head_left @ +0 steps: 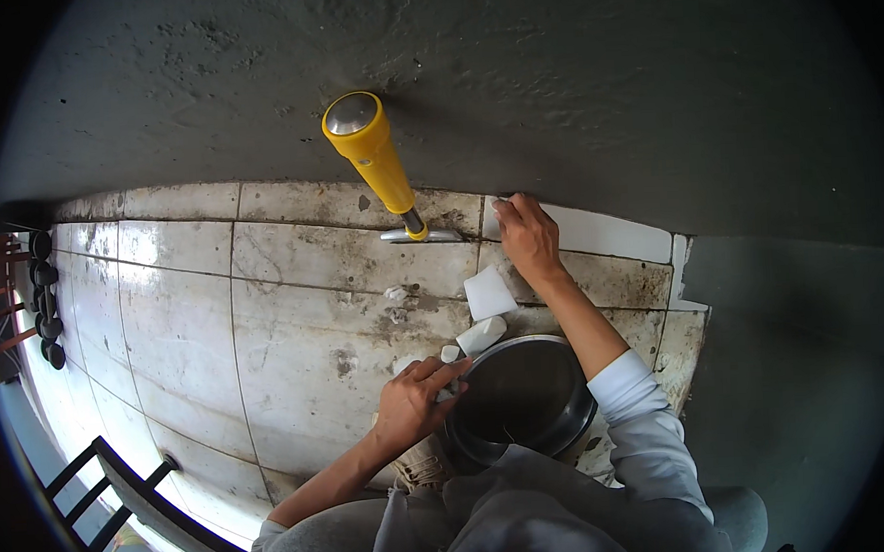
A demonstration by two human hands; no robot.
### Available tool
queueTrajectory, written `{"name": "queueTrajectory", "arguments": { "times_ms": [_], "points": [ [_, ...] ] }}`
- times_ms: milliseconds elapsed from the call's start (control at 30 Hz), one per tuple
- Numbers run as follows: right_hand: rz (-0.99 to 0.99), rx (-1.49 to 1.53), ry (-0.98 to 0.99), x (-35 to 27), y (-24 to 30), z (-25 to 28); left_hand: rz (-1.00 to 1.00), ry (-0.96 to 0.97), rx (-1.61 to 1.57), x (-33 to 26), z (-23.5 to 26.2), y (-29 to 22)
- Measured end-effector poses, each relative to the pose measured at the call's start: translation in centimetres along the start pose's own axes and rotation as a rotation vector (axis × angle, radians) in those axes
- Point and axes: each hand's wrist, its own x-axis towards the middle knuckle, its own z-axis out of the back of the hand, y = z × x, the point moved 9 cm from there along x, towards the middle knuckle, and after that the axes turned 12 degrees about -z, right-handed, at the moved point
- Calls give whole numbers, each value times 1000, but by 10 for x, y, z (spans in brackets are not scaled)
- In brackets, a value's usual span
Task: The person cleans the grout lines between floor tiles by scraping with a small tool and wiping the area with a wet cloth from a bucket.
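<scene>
White strip (608, 232) at curled right hand (529, 240), dark basin (575, 423) beside left hand (418, 402), can't tell either grasp

Bright from the left: floor tiles (137, 242) glare there, nearly blown out at far left. Grey wall (591, 82) and inside of basin (574, 418) dim. Centre reasonably sharp. Tile joints (234, 315) bow outward; fisheye rim fades to black.

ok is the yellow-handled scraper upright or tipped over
Upright: the scraper has its metal blade down at the tiles and its handle's capped end raised toward the camera.
</scene>
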Motion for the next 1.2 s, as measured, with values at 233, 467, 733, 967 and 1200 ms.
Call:
{"name": "queueTrajectory", "arguments": {
  "times_ms": [233, 467, 733, 967, 1200],
  "points": [
    [-66, 77, 66, -2, 2, 2, 8, 0, -18, -1, 1, 1],
    [-117, 185, 105, -3, -6, 3, 13, 9, -6, 0, 1, 0],
    [-185, 343, 102, -5, -18, 2, 15, 4, 0, -1, 0, 1],
    [-200, 270, 110, -4, -22, 3, 9, -2, -3, -1, 0, 1],
    [-17, 97, 26, 0, -2, 6, 5, 3, -11, -1, 0, 1]
  ]
}}
